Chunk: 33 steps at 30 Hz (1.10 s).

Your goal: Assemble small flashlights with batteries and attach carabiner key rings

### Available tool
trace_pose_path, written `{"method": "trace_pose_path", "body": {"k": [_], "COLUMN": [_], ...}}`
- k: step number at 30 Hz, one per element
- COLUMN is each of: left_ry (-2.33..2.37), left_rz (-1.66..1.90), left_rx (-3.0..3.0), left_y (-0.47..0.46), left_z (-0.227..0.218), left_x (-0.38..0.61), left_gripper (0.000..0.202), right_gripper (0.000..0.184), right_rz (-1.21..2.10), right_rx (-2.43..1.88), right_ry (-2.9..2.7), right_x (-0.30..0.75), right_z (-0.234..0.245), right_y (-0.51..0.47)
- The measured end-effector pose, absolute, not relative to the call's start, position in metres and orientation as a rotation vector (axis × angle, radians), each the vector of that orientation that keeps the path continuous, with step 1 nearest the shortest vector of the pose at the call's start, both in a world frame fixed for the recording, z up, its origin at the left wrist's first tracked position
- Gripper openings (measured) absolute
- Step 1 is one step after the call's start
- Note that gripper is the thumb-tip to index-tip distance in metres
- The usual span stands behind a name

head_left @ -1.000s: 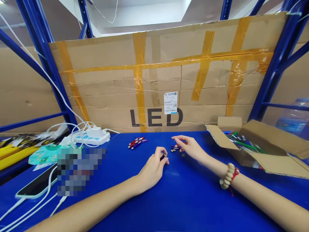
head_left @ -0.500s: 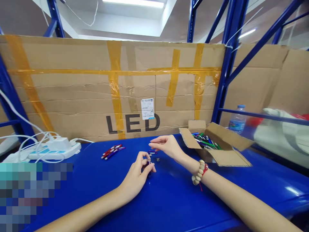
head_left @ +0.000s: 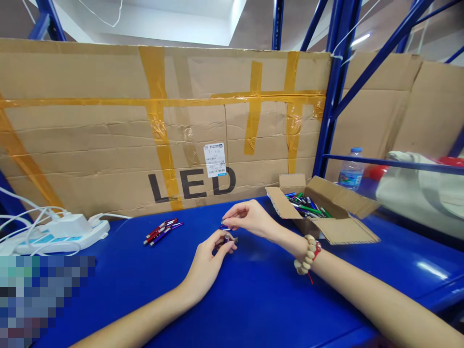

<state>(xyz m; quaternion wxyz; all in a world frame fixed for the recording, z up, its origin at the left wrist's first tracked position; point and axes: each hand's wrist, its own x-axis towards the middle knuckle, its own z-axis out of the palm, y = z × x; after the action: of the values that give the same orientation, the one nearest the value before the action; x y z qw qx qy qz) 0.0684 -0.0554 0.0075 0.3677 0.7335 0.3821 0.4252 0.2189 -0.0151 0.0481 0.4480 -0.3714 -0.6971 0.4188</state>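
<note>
My left hand (head_left: 212,253) is closed over the blue table, its thumb and fingers round a short purple pen piece (head_left: 226,239) that is mostly hidden. Just above it, my right hand (head_left: 248,217) pinches a small metal piece (head_left: 223,222), too small to name exactly. Beneath the right fingertips lies a purple pen part (head_left: 225,227), partly covered. Another little metal piece (head_left: 236,240) shows at the left fingertips. To the left, several red and purple pens (head_left: 162,232) lie in a loose group.
An open cardboard box (head_left: 340,231) of assorted pens (head_left: 308,207) stands at the right. A white power strip (head_left: 97,229) with cables lies at the left. Behind the blue table (head_left: 253,299) rises a large cardboard panel (head_left: 108,154). A water bottle (head_left: 351,169) stands beyond the rack post (head_left: 328,130).
My right hand has lowered toward the left hand, and its fingers have closed on a small metal piece. The left hand still grips the purple pen piece. The view has shifted slightly.
</note>
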Motion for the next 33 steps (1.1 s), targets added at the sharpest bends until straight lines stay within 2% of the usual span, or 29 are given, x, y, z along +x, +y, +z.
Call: {"method": "trace_pose_path", "body": {"k": [13,22,33], "left_ry": [1.076,1.127,1.025], "left_rz": [1.131,1.116,1.182], "left_rx": [1.962,2.19,2.443], "left_y": [-0.059,-0.067,-0.07], "left_z": [0.005,0.006,-0.003], "left_x": [0.064,0.062,0.059], "left_gripper": [0.023,0.02,0.021], "right_gripper": [0.015,0.021,0.02], "right_rz": [0.762,0.906,0.97], "right_rx": [-0.855,-0.921,-0.939], "right_ry": [-2.187,-2.196,-2.194], "right_x": [0.232,0.237,0.238], "right_z": [0.06,0.056,0.046], "right_y": [-0.019,-0.019,-0.029]}}
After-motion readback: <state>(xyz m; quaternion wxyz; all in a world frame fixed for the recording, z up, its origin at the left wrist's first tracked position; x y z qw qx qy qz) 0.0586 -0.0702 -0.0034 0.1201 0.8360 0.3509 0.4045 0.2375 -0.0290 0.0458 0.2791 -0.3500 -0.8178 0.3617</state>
